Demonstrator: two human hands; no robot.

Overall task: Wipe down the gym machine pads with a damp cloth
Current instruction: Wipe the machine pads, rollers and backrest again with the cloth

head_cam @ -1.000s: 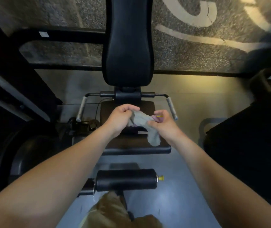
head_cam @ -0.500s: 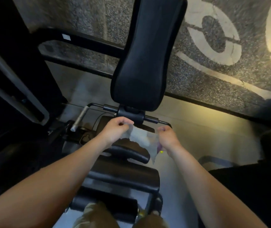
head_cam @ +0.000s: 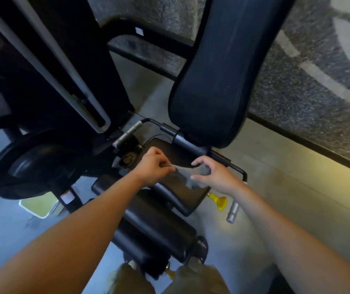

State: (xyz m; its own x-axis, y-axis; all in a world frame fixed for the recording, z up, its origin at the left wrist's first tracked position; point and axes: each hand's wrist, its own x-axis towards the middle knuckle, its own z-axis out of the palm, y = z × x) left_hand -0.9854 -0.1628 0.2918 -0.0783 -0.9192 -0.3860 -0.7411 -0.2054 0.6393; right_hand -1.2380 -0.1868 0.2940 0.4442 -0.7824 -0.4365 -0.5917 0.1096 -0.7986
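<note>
A small grey cloth (head_cam: 193, 177) is stretched between my two hands above the black seat pad (head_cam: 182, 194) of the gym machine. My left hand (head_cam: 154, 166) pinches one end of the cloth with closed fingers. My right hand (head_cam: 210, 175) holds the other end, thumb and fingers curled around it. The tall black back pad (head_cam: 223, 77) rises just behind my hands. A black roller pad (head_cam: 155, 236) lies below the seat, near my knees.
The machine's black upright frame (head_cam: 68, 66) and a round black pivot housing (head_cam: 32, 164) stand at the left. A chrome side handle (head_cam: 127, 133) and a yellow adjustment knob (head_cam: 219, 202) flank the seat. Speckled rubber flooring with white markings (head_cam: 310, 66) lies beyond the machine.
The view has swung and moved closer to the machine. My hands stay on the cloth over the seat pad, and the right hand's fingers have loosened around its end.
</note>
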